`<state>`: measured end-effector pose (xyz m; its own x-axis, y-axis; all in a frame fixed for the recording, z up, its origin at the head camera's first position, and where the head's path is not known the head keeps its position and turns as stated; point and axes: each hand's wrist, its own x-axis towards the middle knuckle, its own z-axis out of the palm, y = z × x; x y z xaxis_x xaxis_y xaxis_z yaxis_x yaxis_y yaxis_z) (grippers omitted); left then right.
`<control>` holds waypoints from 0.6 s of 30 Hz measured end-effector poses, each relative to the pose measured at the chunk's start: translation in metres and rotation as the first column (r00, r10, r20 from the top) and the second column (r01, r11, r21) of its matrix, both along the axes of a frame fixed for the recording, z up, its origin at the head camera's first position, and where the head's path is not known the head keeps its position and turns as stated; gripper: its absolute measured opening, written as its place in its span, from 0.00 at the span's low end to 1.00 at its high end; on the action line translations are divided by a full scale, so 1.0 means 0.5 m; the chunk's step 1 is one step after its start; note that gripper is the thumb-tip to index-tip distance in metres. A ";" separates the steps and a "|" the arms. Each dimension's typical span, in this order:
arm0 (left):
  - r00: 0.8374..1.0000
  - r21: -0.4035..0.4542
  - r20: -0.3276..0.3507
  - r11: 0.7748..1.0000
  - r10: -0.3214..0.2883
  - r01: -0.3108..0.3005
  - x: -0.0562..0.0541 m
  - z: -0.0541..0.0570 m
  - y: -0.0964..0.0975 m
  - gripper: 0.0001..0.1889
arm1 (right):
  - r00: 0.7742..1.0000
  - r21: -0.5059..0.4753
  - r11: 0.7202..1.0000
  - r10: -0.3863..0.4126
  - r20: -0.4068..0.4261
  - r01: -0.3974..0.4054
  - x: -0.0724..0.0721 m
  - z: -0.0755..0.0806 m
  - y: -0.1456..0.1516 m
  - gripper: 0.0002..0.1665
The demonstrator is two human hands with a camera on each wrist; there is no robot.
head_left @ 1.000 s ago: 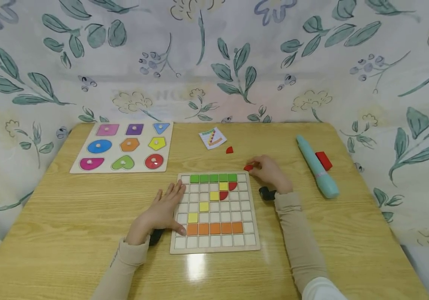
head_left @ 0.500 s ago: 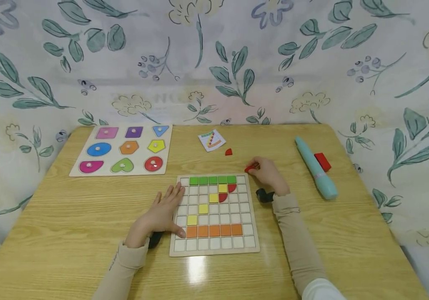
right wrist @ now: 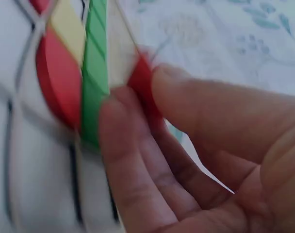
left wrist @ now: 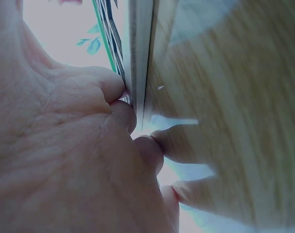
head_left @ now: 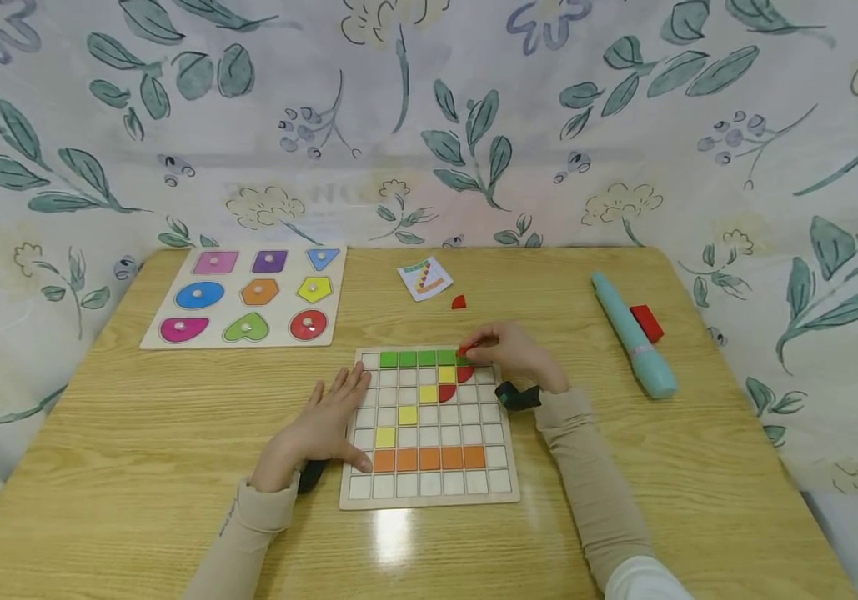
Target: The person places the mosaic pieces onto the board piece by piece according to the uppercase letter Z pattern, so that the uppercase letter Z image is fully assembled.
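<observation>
A wooden grid board [head_left: 429, 503] lies mid-table, with a row of green squares [head_left: 408, 358], a diagonal of yellow squares [head_left: 407, 415], a row of orange squares [head_left: 429, 459] and two red quarter-circle pieces [head_left: 447, 392] in its cells. My left hand [head_left: 323, 425] rests on the board's left edge, fingers spread; in the left wrist view its fingertips touch the board's side and the tabletop. Between thumb and fingers my right hand [head_left: 511, 350] pinches a red piece [right wrist: 143, 80] above the green row's right end. The piece is blurred and partly covered by the fingers.
Behind the board lie a pattern card [head_left: 425, 278] and a loose red quarter-circle [head_left: 459, 302]. A knobbed shape puzzle [head_left: 248, 296] is at the back left. On the right are a teal tapered object [head_left: 634, 333] and a red block [head_left: 647, 323].
My right hand, pinching the red piece, has moved left from beside the board's upper right corner to over the green row. My left hand has stayed in place.
</observation>
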<state>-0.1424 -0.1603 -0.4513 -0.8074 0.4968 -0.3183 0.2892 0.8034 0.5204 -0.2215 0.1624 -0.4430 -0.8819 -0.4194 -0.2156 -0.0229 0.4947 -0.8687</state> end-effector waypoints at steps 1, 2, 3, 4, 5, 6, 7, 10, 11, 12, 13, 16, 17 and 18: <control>1.000 0.005 -0.005 1.000 -0.001 0.001 0.000 0.000 0.000 0.71 | 0.999 -0.010 0.999 0.035 0.026 -0.035 0.002 -0.001 -0.008 0.12; 1.000 0.005 -0.008 1.000 -0.002 0.002 0.000 -0.001 0.000 0.71 | 0.996 -0.031 0.997 0.072 0.053 -0.070 0.004 -0.001 -0.017 0.12; 1.000 0.006 -0.011 1.000 -0.002 0.002 0.000 -0.001 0.000 0.71 | 0.992 -0.036 0.994 0.108 0.058 -0.106 0.006 -0.002 -0.026 0.12; 1.000 0.002 -0.014 1.000 -0.002 0.002 0.000 -0.002 -0.001 0.71 | 0.990 -0.034 0.991 0.131 0.060 -0.129 0.008 -0.003 -0.035 0.12; 1.000 0.003 -0.017 1.000 -0.003 0.003 0.000 -0.002 0.000 0.71 | 0.987 -0.024 0.989 0.147 0.056 -0.146 0.011 -0.004 -0.044 0.11; 1.000 0.004 -0.019 1.000 -0.003 0.003 0.000 -0.002 0.000 0.71 | 0.987 -0.009 0.988 0.154 0.046 -0.154 0.014 -0.005 -0.052 0.11; 1.000 0.006 -0.018 1.000 -0.003 0.003 0.000 -0.002 0.000 0.71 | 0.987 0.014 0.987 0.157 0.026 -0.158 0.017 -0.004 -0.061 0.10; 1.000 0.005 -0.011 1.000 0.000 0.000 0.000 -0.002 0.000 0.71 | 0.987 0.086 0.986 0.147 -0.057 -0.142 0.027 -0.005 -0.082 0.11; 1.000 0.007 -0.009 1.000 0.001 -0.001 0.000 -0.002 0.000 0.71 | 0.985 0.108 0.985 0.146 -0.087 -0.136 0.030 -0.006 -0.088 0.12; 1.000 0.010 -0.008 1.000 0.001 -0.001 0.000 -0.002 0.000 0.71 | 0.983 0.123 0.984 0.146 -0.111 -0.132 0.033 -0.005 -0.094 0.13; 1.000 0.007 -0.007 1.000 0.000 0.000 0.000 -0.002 0.000 0.71 | 0.981 0.135 0.982 0.146 -0.129 -0.129 0.036 -0.005 -0.099 0.13; 1.000 0.002 -0.007 1.000 -0.002 0.002 0.000 -0.002 -0.001 0.71 | 0.973 0.172 0.978 0.151 -0.172 -0.121 0.043 -0.006 -0.112 0.14; 1.000 -0.001 -0.008 1.000 -0.002 0.002 0.000 -0.002 -0.002 0.71 | 0.972 0.190 0.974 0.154 -0.179 -0.119 0.045 -0.006 -0.116 0.15; 1.000 -0.004 -0.007 1.000 -0.002 0.002 0.000 -0.003 -0.003 0.71 | 0.970 0.206 0.971 0.158 -0.184 -0.119 0.047 -0.006 -0.120 0.15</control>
<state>-0.1424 -0.1616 -0.4525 -0.8089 0.4969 -0.3144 0.2943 0.8051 0.5150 -0.1982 0.1025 -0.4461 -0.8511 -0.5084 -0.1309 -0.2649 0.6311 -0.7290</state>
